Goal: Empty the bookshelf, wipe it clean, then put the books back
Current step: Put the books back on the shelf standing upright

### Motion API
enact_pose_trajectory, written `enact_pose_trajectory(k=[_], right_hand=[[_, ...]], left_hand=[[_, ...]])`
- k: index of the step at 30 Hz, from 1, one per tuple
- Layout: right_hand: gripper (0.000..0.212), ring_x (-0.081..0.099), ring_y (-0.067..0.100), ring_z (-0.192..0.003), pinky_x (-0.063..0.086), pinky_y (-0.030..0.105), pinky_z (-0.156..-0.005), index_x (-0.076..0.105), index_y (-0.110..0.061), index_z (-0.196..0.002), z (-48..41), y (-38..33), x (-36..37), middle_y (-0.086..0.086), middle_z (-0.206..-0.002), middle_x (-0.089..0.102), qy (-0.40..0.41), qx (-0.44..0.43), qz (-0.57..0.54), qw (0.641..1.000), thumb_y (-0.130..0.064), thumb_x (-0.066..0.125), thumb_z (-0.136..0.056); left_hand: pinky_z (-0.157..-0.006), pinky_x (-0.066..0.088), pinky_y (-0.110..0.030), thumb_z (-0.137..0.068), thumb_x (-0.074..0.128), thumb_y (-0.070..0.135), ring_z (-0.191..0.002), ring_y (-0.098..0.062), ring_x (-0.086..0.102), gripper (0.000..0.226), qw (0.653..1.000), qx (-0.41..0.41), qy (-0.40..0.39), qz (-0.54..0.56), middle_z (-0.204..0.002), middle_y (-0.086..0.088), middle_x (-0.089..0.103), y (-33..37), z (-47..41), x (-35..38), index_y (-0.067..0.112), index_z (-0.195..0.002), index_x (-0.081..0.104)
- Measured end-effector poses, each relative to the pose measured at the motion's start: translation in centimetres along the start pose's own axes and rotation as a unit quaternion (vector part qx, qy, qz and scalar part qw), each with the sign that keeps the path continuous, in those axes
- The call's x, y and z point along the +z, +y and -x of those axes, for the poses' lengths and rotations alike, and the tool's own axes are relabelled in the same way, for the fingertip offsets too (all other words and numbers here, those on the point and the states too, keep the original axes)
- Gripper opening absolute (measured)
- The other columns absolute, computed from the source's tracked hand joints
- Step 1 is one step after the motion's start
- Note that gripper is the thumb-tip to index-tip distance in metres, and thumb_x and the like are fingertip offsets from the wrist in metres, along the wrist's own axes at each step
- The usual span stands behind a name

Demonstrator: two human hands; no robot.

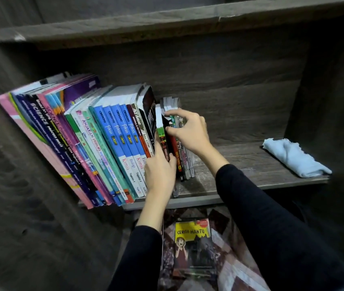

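Bookshelf board (pixel 240 164) is loaded with leaning books (pixel 112 139) and a cloth (pixel 292 157). Paperbacks (pixel 187 162) are clamped by curled fingers of left hand (pixel 160 171) and right hand (pixel 189 131).

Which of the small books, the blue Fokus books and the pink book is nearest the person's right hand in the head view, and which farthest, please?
1. Small books, pinched by the right hand, beside the black book that the left hand holds.
2. Blue Fokus books, further left in the row.
3. Pink book, at the row's far left end.
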State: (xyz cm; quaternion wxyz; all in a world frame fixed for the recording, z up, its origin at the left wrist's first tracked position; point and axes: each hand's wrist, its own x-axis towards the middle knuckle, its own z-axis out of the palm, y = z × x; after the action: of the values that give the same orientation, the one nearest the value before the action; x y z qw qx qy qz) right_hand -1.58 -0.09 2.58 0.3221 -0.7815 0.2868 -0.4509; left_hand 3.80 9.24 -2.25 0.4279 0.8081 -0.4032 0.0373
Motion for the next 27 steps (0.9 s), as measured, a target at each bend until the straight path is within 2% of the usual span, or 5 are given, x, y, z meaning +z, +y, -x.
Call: enact_pose_trajectory(k=[7, 13, 19, 23, 27], right_hand=[[0.035, 0.053, 0.005, -0.115, 0.039, 0.021, -0.097, 0.070, -0.037, -0.106, -0.1, 0.5, -0.1, -0.009, -0.120, 0.066, 0.000, -0.001, -0.033, 0.999, -0.021, 0.077, -0.075], [0.063, 0.044, 0.029, -0.132, 0.033, 0.050, -0.111, 0.042, -0.042, -0.138, 0.6, 1.6, 0.3, -0.002, -0.149, 0.040, -0.082, -0.022, 0.047, 0.995, -0.029, 0.070, -0.084], [0.087, 0.047, 0.012, -0.121, 0.047, 0.020, -0.091, 0.023, -0.033, -0.146, 4.2, 6.0, 1.2, -0.002, -0.134, 0.045, -0.053, 0.123, -0.169, 0.976, 0.003, 0.067, -0.081], [0.073, 0.043, 0.020, -0.129, 0.040, 0.047, -0.106, 0.039, -0.024, -0.140, 6.3, 9.7, 2.9, 0.003, -0.143, 0.044, -0.087, 0.205, -0.107, 0.969, 0.006, 0.064, -0.079], [0.070, 0.047, 0.022, -0.128, 0.039, 0.046, -0.107, 0.044, -0.024, -0.137, 6.3, 10.4, 3.0, 0.005, -0.141, 0.048, -0.087, 0.222, -0.105, 0.965, 0.005, 0.068, -0.077]], left_hand=[[-0.061, 0.037, -0.026, -0.094, 0.054, 0.025, -0.060, -0.015, 0.047, 0.058, 1.000, -0.007, 0.001, 0.027, -0.074, 0.002, 0.050, -0.4, -0.1, 0.0, 0.019, -0.145, 0.028], [-0.078, 0.057, -0.032, -0.075, 0.079, 0.022, -0.077, -0.011, 0.068, 0.081, 0.990, 0.032, -0.060, 0.123, -0.101, 0.002, 0.068, -2.6, 1.2, 0.3, 0.026, -0.142, 0.034], [-0.073, 0.042, -0.006, -0.077, 0.076, 0.012, -0.068, 0.006, 0.058, 0.056, 0.992, 0.015, 0.059, 0.107, -0.113, 0.005, 0.051, -3.4, 2.2, 0.6, 0.014, -0.127, 0.052], [-0.059, 0.040, -0.021, -0.073, 0.080, 0.027, -0.062, -0.002, 0.051, 0.051, 0.989, 0.056, 0.128, 0.045, -0.094, 0.006, 0.055, -4.5, 1.8, 1.3, 0.018, -0.115, 0.052], [-0.046, 0.039, -0.022, -0.073, 0.078, 0.031, -0.062, -0.013, 0.052, 0.058, 0.969, 0.123, 0.207, -0.046, -0.088, -0.003, 0.051, -5.4, 0.9, 3.4, 0.024, -0.120, 0.045]])
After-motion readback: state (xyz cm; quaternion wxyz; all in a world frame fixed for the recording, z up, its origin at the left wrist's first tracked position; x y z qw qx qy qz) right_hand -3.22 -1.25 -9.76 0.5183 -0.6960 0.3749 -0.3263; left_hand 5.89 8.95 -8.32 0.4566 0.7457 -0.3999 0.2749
